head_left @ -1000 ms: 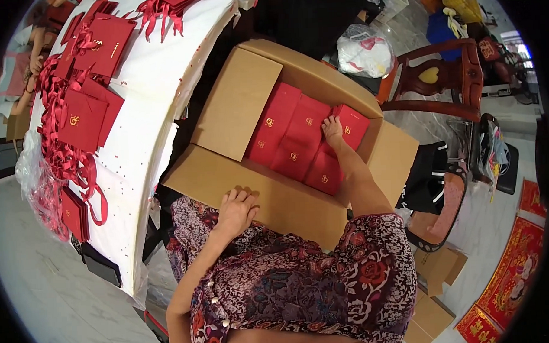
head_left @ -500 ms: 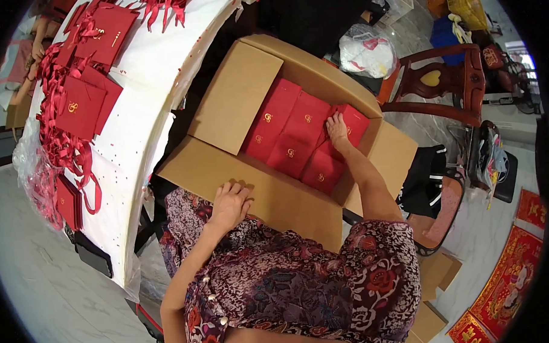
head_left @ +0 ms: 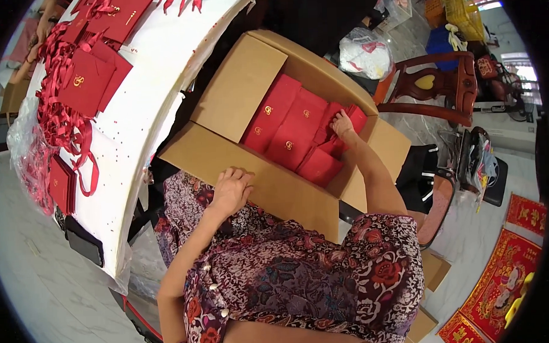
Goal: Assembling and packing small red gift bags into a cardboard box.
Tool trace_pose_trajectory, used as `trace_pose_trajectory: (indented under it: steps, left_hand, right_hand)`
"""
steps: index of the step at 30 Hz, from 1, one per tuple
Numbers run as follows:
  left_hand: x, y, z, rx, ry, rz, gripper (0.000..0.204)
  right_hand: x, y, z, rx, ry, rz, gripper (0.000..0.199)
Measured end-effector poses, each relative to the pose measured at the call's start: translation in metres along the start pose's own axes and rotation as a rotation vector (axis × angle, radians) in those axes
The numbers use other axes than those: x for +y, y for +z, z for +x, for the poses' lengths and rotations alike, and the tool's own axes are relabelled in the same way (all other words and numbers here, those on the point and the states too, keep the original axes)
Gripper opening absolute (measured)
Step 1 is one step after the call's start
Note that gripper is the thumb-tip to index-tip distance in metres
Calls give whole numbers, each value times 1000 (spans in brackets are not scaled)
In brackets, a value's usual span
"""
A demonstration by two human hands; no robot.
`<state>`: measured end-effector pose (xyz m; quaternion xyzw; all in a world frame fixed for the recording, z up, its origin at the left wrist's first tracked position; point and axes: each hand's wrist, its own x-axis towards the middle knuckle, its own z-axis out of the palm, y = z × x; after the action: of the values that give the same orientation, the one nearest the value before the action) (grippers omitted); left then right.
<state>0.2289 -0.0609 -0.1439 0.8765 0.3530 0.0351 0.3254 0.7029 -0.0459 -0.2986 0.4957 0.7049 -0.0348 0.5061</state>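
The step in hand appears to be sorting or settling the red gift bags point(head_left: 287, 145) inside an open cardboard carton point(head_left: 232, 88), where they lie flat in close-set stacks, their gold emblems facing up. The person's right hand point(head_left: 343, 125) reaches over the carton's right side to the far-right corner, its fingers bent and close together at the edge of a bag bundle point(head_left: 358, 116) that sits less evenly than the stacks to its left. The hand itself hides the contact, so it cannot be told whether the fingers have closed on a bag or only press against it. The left hand point(head_left: 232, 188) rests on the near flap point(head_left: 266, 181), fingers loosely spread and gripping nothing, which seems to steady the carton against the floral clothing point(head_left: 296, 267). To the left, more red bags point(head_left: 85, 81) with ribbon handles point(head_left: 48, 88) lie on the white-covered tabletop point(head_left: 130, 110), well apart from both hands. As a judgement, the next move calls for a sure hold on the whole corner bundle or light, level pressure along its edge, without bending the paper or catching the neighbouring stack, while the left hand holds the flap down.
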Motion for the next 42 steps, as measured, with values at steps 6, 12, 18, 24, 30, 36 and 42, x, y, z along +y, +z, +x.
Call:
trace_pose_trajectory:
  steps: [6,12,18,24,30,36,42]
  left_hand:
    - [-10,4,-2,-3,3,-18,34]
    - [-29,15,-7,31,28,7,38]
    - [-49,-18,0,218,59,-388,51]
    - [-60,-109,-11,735,-22,-497,68]
    - [-84,-175,-68,1069,-14,-1299,86]
    - [-110,-182,-150,1207,-216,-1291,89]
    - [-154,-165,-196,1330,-375,-1169,89]
  right_hand:
    - [22,-34,-16,85,94,98,26]
    - [59,-95,-50,259,188,228,38]
    - [66,-196,-108,369,-15,1157,61]
    - [20,-366,-154,295,-540,1686,46]
    - [-30,-515,-145,242,-782,1621,58]
    - [-140,-614,-92,340,-925,1622,50]
    - [-224,-625,-63,286,-963,1664,60]
